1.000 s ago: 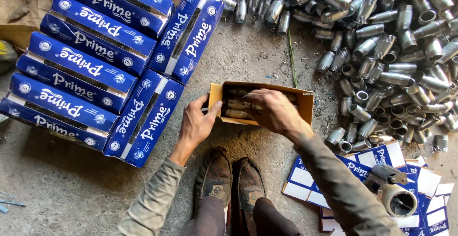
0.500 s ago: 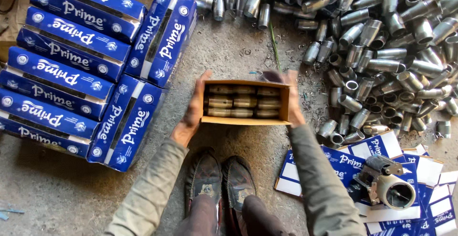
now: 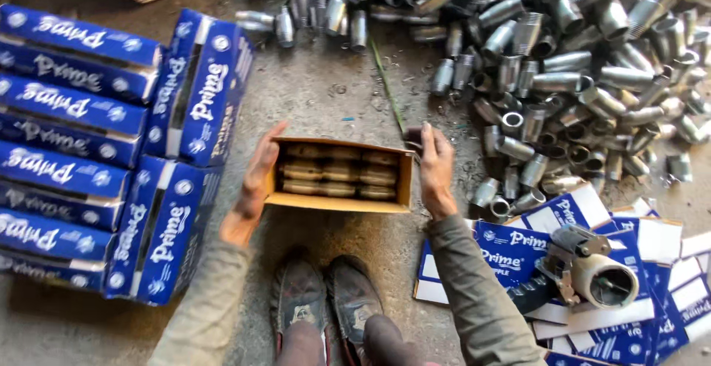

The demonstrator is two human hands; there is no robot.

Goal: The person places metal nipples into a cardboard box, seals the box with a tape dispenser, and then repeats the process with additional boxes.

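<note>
Left hand (image 3: 252,185) and right hand (image 3: 435,168) press flat, fingers spread, on either end of the open box (image 3: 337,203) on the floor before the shoes (image 3: 326,299). Squeezed unevenly, its walls could buckle and the fittings (image 3: 337,170), seemingly loose, spill.

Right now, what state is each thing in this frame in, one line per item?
Open box: open on top, full of metal pipe pieces in rows, standing on the floor.
Left hand: flat against the box's left side.
Right hand: flat against the box's right side.
Blue boxes: closed, stacked in rows.
Loose pipe pieces: heaped, unpacked.
Flat cartons: unfolded, lying flat.
Tape dispenser: lying on the cartons.
</note>
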